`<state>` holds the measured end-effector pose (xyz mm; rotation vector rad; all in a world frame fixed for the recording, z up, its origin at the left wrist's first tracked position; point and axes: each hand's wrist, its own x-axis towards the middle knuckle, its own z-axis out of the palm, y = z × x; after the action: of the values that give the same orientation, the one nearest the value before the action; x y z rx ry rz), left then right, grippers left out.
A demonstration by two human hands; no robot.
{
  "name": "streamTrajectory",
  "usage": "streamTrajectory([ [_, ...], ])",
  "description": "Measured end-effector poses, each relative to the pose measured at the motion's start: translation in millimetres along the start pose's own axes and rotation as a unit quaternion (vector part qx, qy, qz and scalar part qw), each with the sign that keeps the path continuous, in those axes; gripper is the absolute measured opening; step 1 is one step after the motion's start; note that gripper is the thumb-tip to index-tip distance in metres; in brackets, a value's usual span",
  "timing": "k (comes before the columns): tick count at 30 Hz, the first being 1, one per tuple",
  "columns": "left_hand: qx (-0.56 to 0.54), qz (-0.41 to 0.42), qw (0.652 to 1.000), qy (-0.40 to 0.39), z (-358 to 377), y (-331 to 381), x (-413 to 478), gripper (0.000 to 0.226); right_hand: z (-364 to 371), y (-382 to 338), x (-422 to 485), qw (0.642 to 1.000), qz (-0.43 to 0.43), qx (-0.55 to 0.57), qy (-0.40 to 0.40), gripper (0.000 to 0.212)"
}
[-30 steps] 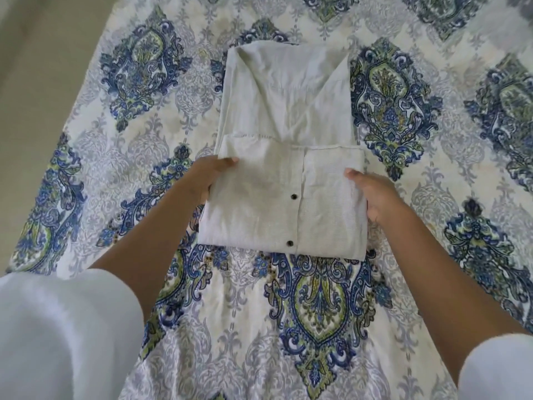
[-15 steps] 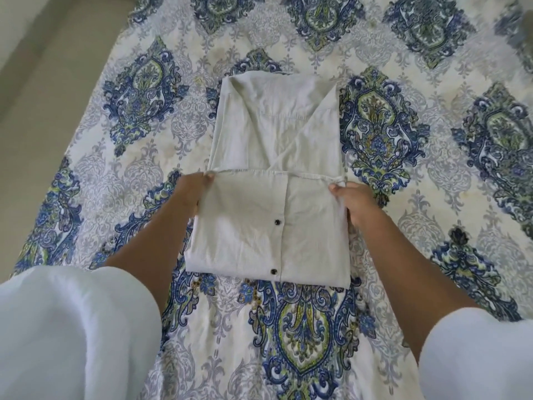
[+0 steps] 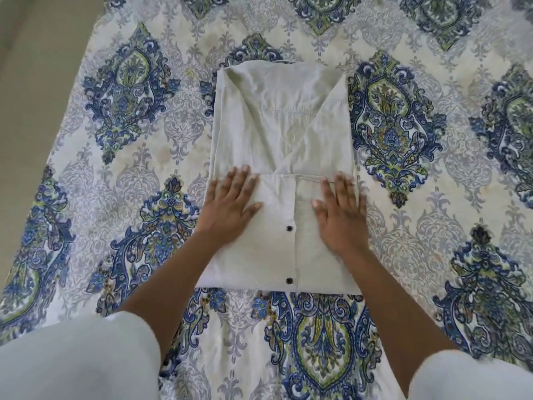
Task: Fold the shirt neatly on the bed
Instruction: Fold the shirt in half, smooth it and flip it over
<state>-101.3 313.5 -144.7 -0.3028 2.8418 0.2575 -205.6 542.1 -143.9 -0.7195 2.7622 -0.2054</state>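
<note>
The bed (image 3: 432, 212) spreads out under and all around my hands, covered in a cloth patterned with blue and green medallions. The pale shirt (image 3: 282, 125) lies flat on it, directly beneath my palms and stretching away beyond my fingertips. It is folded into a tall rectangle, and its near part is doubled up over itself into a thicker panel. That panel is where both my hands sit.

My left hand (image 3: 230, 203) presses flat on the panel's left half with fingers straight and spread, the fingertips reaching just past the panel's far edge. My right hand (image 3: 340, 212) lies flat on the right half in the same way, fingers together, near the shirt's right edge. The hands are apart and neither one grips the cloth.

Between them runs the button strip, with one dark button (image 3: 289, 228) level with my wrists and another (image 3: 288, 281) nearer me, by the fold's near edge.
</note>
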Motion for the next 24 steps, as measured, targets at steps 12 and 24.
streamTrajectory([
  [12,0.115,0.244,0.960,0.077,-34,-97,-15,0.071,-44,74,7,0.969,-0.206,-0.132,0.027,0.056],
  [24,0.117,0.324,0.937,0.050,-25,-91,12,0.059,-34,79,31,0.896,-0.375,-0.235,0.035,0.056],
])
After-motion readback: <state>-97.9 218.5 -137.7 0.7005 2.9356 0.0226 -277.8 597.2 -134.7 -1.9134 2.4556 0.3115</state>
